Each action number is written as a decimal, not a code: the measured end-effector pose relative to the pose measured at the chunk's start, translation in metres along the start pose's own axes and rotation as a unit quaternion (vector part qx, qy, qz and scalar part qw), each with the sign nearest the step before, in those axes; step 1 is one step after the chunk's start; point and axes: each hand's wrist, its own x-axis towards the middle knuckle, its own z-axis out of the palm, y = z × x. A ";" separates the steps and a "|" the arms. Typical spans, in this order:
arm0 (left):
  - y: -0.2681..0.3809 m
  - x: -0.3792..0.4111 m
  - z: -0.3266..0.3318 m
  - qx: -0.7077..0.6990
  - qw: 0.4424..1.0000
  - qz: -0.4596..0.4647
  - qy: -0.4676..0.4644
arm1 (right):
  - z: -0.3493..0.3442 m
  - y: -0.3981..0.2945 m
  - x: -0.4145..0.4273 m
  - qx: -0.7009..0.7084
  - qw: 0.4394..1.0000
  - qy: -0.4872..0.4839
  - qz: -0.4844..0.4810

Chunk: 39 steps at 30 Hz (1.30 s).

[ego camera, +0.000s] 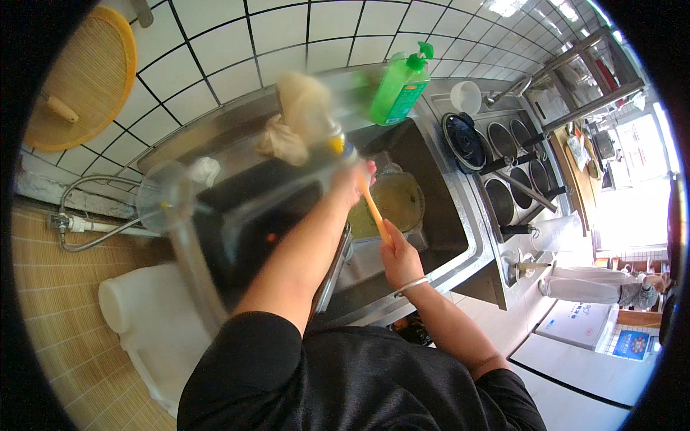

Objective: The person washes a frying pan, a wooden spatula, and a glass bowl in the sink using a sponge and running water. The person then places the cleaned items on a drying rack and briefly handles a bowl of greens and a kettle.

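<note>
My right hand [401, 258] is closed around the lower end of a slim orange handle [375, 210] over the sink [447, 215]. My left hand [356, 180] is at the handle's upper end, blurred; its grip is not plain. Just beyond it is a blurred object with yellow and blue parts [342, 145], near a beige cloth [283, 140]. Beneath the handle, a clear container [412, 199] of cloudy yellowish liquid sits in the right basin. A metal-edged thing [334, 269] lies beside my left forearm, partly hidden.
A green pump bottle [399, 91] stands on the back ledge. Right of the sink are a black lid [463, 141], a white cup [466, 97] and several round wells with black-handled strainers [501, 202]. A white plastic container [156, 318] stands at left. A person [593, 285] is far right.
</note>
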 end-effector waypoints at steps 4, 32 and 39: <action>-0.004 0.013 -0.005 -0.002 1.000 0.005 -0.023 | -0.014 -0.008 -0.013 -0.025 0.999 -0.003 -0.023; 0.002 -0.005 -0.002 0.317 0.947 -0.045 0.032 | -0.052 0.053 0.272 0.151 0.937 0.310 0.061; 0.015 -0.018 -0.009 0.215 0.973 -0.083 0.025 | -0.064 0.056 0.377 0.208 0.935 0.288 0.005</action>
